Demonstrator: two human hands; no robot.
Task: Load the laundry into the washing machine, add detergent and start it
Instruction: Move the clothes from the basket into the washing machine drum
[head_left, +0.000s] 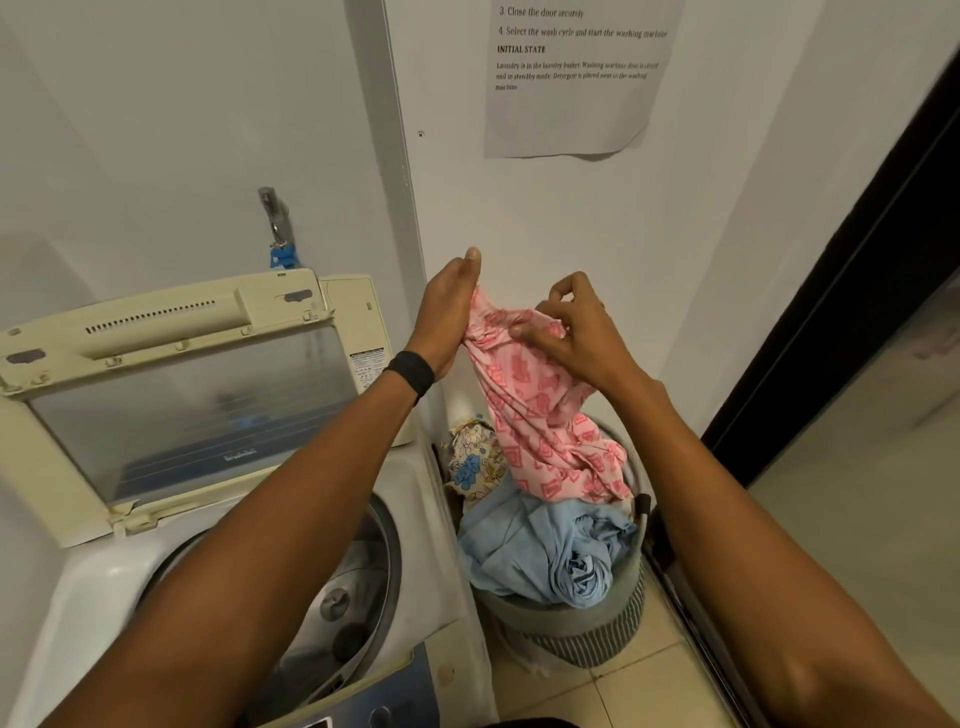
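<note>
A pink patterned garment (540, 415) hangs above the laundry basket (597, 629), its lower end still lying in the basket. My left hand (449, 306) grips the garment's top edge, and my right hand (566, 327) pinches the bunched fabric just beside it. Inside the basket lie a light blue cloth (550, 556) and a floral piece (475, 460). To the left stands the top-loading washing machine (436, 519) with its lid (176, 384) raised. Its drum (337, 613) shows under my left forearm.
A tap with a blue hose fitting (280, 234) sticks out of the wall behind the machine. A printed instruction sheet (571, 78) hangs on the wall above. A dark door frame (831, 291) runs down the right side, beside tiled floor (649, 686).
</note>
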